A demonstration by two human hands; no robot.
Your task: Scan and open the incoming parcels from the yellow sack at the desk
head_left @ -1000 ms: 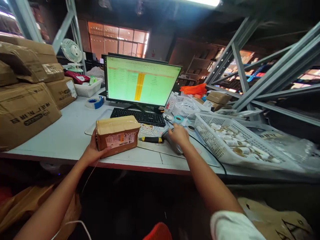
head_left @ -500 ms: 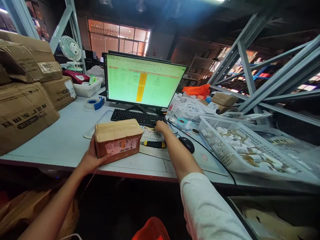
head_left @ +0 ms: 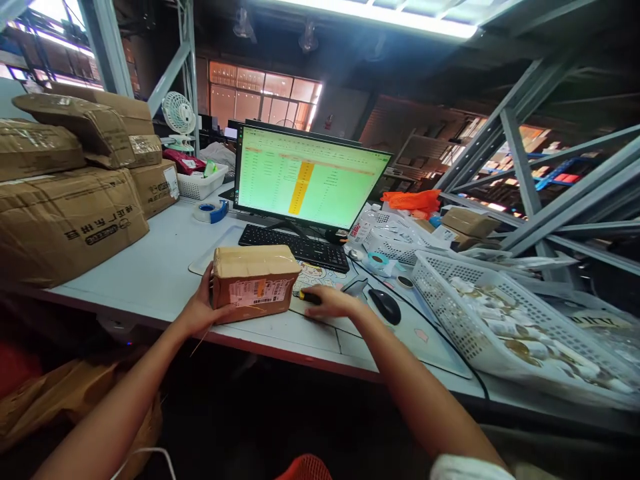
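Note:
My left hand (head_left: 203, 310) grips the side of a brown cardboard parcel (head_left: 253, 283), which is wrapped in tan tape and has a printed shipping label. The parcel rests at the desk's front edge. To its right, my right hand (head_left: 333, 303) lies over a yellow-and-black utility knife (head_left: 310, 297), with its fingers closed on the knife and hiding most of it. A grey handheld scanner (head_left: 356, 287) and a black computer mouse (head_left: 385, 307) lie just beyond that hand.
A black keyboard (head_left: 293, 245) and spreadsheet monitor (head_left: 313, 177) stand behind the parcel. Large cardboard boxes (head_left: 65, 213) are stacked at left. A white plastic basket of small packages (head_left: 500, 320) sits at right, near steel shelving (head_left: 525, 180). A black cable crosses the desk.
My right hand has moved down from near the keyboard onto the utility knife. My left hand still holds the parcel. The view has shifted slightly.

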